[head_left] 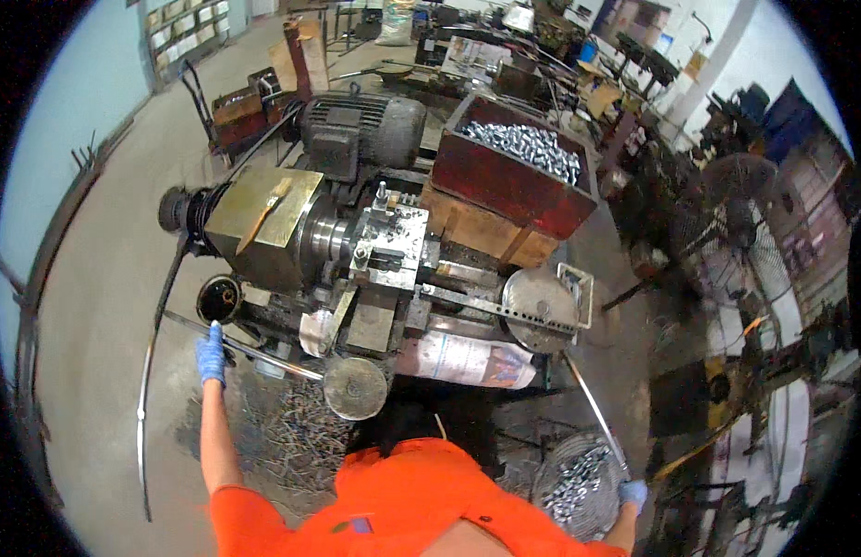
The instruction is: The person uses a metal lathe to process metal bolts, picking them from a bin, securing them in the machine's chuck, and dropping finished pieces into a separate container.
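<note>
My left hand (pixel 210 358), in a blue glove, is at the left on a long metal lever (pixel 280 363), with one digit pointing up; its other fingers look closed around the bar. That lever runs to a round metal disc (pixel 355 388) at the front of the machine. Low on the right, my gloved right hand (pixel 633 494) grips the lower end of a second metal lever (pixel 593 401), which slopes down from a larger round plate (pixel 540 299). Between them stands the machine's metal clamping block (pixel 390 246). A round basket of shiny metal pieces (pixel 575 485) is beside my right hand.
A dark red box (pixel 514 190) full of small metal parts sits on a wooden crate (pixel 486 227) behind the machine. A brush (pixel 261 218) lies on the brass-coloured housing (pixel 296 190). Metal scraps (pixel 286 418) litter the floor. A large fan (pixel 727 223) stands at the right.
</note>
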`<state>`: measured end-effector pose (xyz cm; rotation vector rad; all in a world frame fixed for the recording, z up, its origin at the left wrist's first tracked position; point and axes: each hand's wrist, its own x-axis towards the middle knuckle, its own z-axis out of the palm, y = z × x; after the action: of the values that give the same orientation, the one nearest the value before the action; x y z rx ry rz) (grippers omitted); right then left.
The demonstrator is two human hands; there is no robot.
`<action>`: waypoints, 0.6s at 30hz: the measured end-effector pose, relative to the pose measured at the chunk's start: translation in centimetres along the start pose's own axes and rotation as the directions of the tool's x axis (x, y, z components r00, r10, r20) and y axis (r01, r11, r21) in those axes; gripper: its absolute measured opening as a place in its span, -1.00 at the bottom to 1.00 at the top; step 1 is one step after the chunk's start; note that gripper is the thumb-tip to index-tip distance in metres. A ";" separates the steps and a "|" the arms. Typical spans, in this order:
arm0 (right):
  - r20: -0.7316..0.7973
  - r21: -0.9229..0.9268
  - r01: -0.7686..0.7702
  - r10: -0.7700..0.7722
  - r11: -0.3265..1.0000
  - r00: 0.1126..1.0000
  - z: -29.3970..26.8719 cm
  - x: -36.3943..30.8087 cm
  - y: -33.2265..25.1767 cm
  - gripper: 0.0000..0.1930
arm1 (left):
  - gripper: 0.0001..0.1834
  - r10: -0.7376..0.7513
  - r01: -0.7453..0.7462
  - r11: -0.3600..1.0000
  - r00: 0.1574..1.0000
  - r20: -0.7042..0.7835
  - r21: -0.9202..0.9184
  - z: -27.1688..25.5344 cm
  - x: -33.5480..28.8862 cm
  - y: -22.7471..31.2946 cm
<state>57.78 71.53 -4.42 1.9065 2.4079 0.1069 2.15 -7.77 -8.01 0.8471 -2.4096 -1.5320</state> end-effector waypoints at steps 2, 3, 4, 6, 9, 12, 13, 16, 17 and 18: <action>-0.050 0.013 0.007 -0.006 1.000 0.999 1.8 0.4 2.3 -0.66 | -0.40 -0.006 0.008 0.999 0.999 0.038 -0.043 0.8 0.2 1.2; -0.052 0.004 0.023 -0.023 1.000 0.998 2.6 0.4 3.1 -0.66 | -0.42 -0.048 0.054 0.995 0.996 0.069 -0.085 1.2 -1.2 3.1; -0.050 -0.002 -0.010 0.010 1.000 0.999 2.3 -0.1 2.0 -0.65 | -0.43 -0.042 0.046 0.994 0.998 0.040 -0.103 0.8 -1.2 2.8; 0.016 -0.016 -0.068 0.069 0.998 0.998 -0.7 -1.1 -1.0 -0.63 | -0.44 -0.039 0.041 0.991 0.999 0.014 -0.126 -0.5 -1.5 2.3; -0.011 -0.053 -0.074 0.074 0.996 0.997 -0.1 -1.2 0.1 -0.63 | -0.45 -0.030 0.039 0.987 0.998 0.060 -0.158 0.3 -1.8 3.1; -0.009 -0.015 -0.096 0.096 0.995 0.995 -0.4 -1.5 -0.1 -0.65 | -0.47 -0.018 0.031 0.984 0.997 0.074 -0.177 0.2 -1.8 3.3; -0.018 -0.010 -0.089 0.089 0.996 0.996 -0.3 -1.5 0.1 -0.65 | -0.47 -0.014 0.024 0.985 0.998 0.061 -0.170 0.2 -1.8 3.3; 0.050 -0.008 -0.098 0.098 0.995 0.994 -1.2 -2.0 -0.5 -0.66 | -0.46 -0.003 0.008 0.989 0.999 0.034 -0.148 0.4 -2.0 3.4; 0.058 -0.014 -0.104 0.105 0.994 0.993 -1.3 -2.0 -0.7 -0.67 | -0.46 0.000 0.005 0.991 0.999 0.036 -0.137 0.3 -2.0 3.4; 0.066 -0.019 -0.110 0.111 0.994 0.992 -1.5 -2.1 -0.8 -0.67 | -0.46 0.002 0.003 0.992 0.999 0.038 -0.127 0.2 -2.0 3.4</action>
<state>57.31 69.31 -3.03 2.0022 2.2529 0.0664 2.40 -5.43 -4.80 0.7999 -2.3078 -1.6958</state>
